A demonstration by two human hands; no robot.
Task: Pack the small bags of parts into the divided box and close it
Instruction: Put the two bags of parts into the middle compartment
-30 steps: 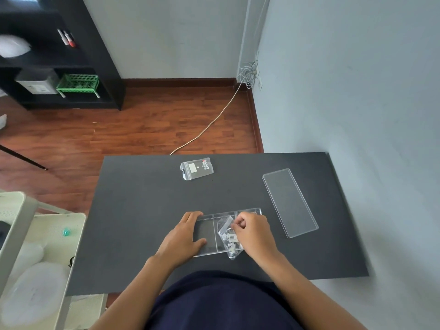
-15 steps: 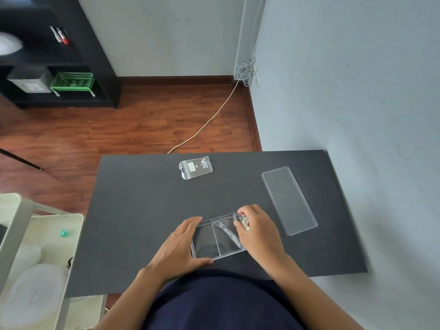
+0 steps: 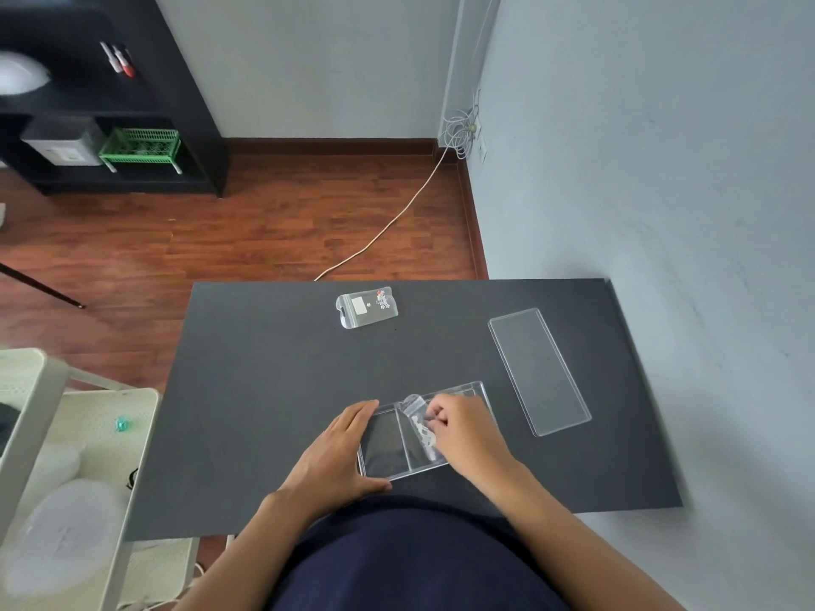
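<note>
A clear divided box (image 3: 384, 443) lies near the front edge of the black table (image 3: 264, 390). My left hand (image 3: 337, 452) rests flat against the box's left end and front corner. My right hand (image 3: 463, 427) pinches a small clear bag of white parts (image 3: 421, 427), which lies partly in the box's middle compartment with its top sticking up over the far wall. The right compartment is hidden under my right hand. A second small bag (image 3: 366, 307) with a white label and red-white parts lies at the table's far side. The clear lid (image 3: 539, 369) lies flat to the right.
A cream cart (image 3: 88, 434) with a white lidded container (image 3: 61, 535) stands left of the table. A grey wall runs close along the table's right side. Wooden floor, a cable and a black shelf unit (image 3: 110, 125) lie beyond the far edge.
My right hand has pushed the bag of white parts from the box's front edge down into the middle compartment. My left hand stays against the box's left end.
</note>
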